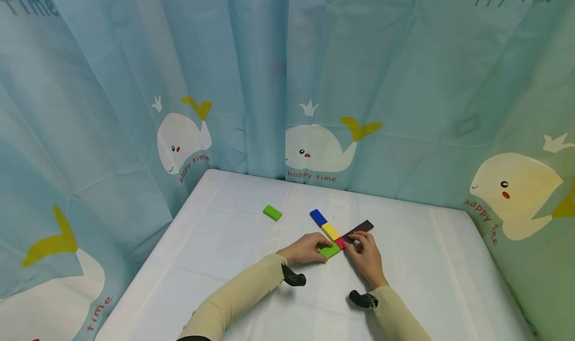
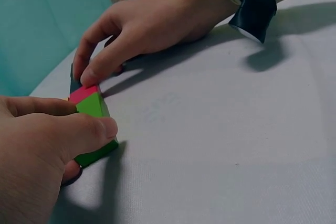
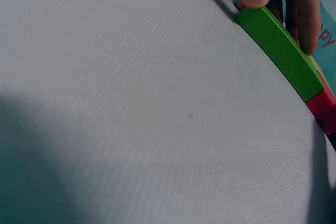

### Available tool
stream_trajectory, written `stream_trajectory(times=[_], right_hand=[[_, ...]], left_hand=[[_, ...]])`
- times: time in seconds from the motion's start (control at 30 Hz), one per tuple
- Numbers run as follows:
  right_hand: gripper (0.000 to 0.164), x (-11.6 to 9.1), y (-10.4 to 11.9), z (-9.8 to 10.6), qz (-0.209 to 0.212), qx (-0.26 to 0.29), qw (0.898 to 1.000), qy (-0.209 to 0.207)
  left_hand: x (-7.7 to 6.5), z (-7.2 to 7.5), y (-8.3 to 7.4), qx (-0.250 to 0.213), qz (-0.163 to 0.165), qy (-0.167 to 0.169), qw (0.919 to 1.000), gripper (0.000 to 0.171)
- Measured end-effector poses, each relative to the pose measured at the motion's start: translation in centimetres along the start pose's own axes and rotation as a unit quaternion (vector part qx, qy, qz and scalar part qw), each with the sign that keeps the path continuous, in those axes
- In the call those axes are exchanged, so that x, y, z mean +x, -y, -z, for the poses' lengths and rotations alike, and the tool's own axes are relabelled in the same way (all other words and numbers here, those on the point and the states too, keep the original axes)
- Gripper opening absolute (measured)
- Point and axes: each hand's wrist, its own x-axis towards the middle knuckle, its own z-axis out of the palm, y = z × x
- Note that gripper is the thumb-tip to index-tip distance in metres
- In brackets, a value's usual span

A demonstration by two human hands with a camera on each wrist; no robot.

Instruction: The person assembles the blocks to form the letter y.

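My left hand [image 1: 310, 248] pinches a green block [image 1: 329, 251] lying flat on the table, thumb along one side and fingers along the other. That block's end meets a red block [image 1: 339, 242], clearer in the right wrist view as a red block [image 3: 324, 109]. My right hand [image 1: 367, 258] has thumb and forefinger around the near end of a black block [image 1: 363, 226], the thumb tip right by the red block. From the red corner, a yellow block [image 1: 331, 231] and a blue block [image 1: 318, 216] run away to the back left.
A loose green block [image 1: 272, 212] lies apart, left of the blue one. The white table [image 1: 242, 196] is bounded at the back and left by a blue curtain [image 1: 251, 81] printed with whales. Dark straps hang from both wrists.
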Motion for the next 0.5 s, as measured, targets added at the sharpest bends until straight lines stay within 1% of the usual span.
stream_trajectory(times=[0.27,0.5], right_hand=[[0.029,-0.03,0.25,0.13,-0.022,-0.005,1.0,0.021],[0.029,0.08,0.25,0.22,-0.014,-0.003,1.0,0.014]], left_hand=[[0.28,-0.05,0.41,-0.003,0.001,0.006,1.0,0.045],[0.31,-0.12,0.42,-0.009,0.002,0.008,0.9999,0.045]])
